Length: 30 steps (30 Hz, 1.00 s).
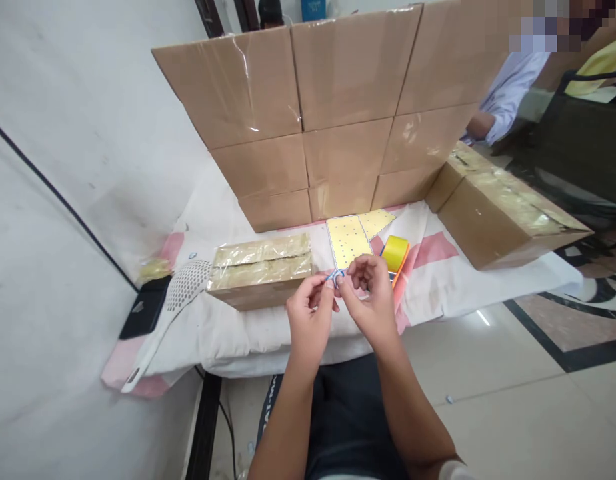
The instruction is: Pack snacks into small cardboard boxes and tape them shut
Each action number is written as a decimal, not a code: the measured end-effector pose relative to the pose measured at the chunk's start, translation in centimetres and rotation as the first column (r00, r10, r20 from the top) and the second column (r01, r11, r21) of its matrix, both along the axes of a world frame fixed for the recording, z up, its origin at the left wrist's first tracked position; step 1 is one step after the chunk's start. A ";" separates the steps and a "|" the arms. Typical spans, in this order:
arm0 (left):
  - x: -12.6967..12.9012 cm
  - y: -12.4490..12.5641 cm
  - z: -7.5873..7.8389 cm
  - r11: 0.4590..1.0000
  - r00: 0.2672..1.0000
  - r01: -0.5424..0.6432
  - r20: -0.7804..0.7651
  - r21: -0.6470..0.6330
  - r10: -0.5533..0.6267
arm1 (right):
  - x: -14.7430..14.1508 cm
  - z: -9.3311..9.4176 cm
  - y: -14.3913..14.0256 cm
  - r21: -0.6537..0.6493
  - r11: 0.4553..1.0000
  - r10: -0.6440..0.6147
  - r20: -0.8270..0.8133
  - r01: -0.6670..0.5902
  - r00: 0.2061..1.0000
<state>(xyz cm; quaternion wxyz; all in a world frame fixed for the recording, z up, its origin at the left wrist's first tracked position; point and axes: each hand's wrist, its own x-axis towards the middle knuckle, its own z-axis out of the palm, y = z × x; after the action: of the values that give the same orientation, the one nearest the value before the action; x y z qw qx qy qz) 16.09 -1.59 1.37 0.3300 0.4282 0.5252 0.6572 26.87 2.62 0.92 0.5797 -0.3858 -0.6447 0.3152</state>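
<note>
Between my two hands is a small blue-and-white curled piece (pixel 337 273), too small to name. The fingertips of my left hand (pixel 311 303) pinch it from the left. My right hand (pixel 373 297) is closed too, its thumb against the piece and its fingers curled. Just beyond the hands lies a yellow sheet (pixel 349 239) with small dots and a wavy edge, beside a second yellow piece (pixel 381 221). Right of them a roll of yellow tape (pixel 395 252) sits in an orange holder, partly behind my right hand. A taped cardboard box (pixel 261 270) stands close by on the left.
Stacked cardboard boxes (pixel 345 153) form a wall at the back of the cloth-covered table (pixel 228 350). More boxes (pixel 503 207) stand at right. A white fly swatter (pixel 185 287) and a black phone-like object (pixel 145 307) lie left. Another person's sleeve (pixel 515 87) shows beyond, near a dark chair (pixel 583 133).
</note>
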 end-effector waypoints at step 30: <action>3.3 2.5 -2.8 0.987 0.989 0.120 0.100 -0.105 -0.109 | 3.7 -1.9 1.1 -0.281 0.957 -0.049 -0.399 -0.071 0.916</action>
<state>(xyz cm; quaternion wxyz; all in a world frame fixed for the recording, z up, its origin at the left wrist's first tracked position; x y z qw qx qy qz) 19.39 0.95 -1.45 0.4146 0.4074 0.5192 0.6265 30.54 3.74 -0.98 0.6351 -0.3897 -0.4610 0.4818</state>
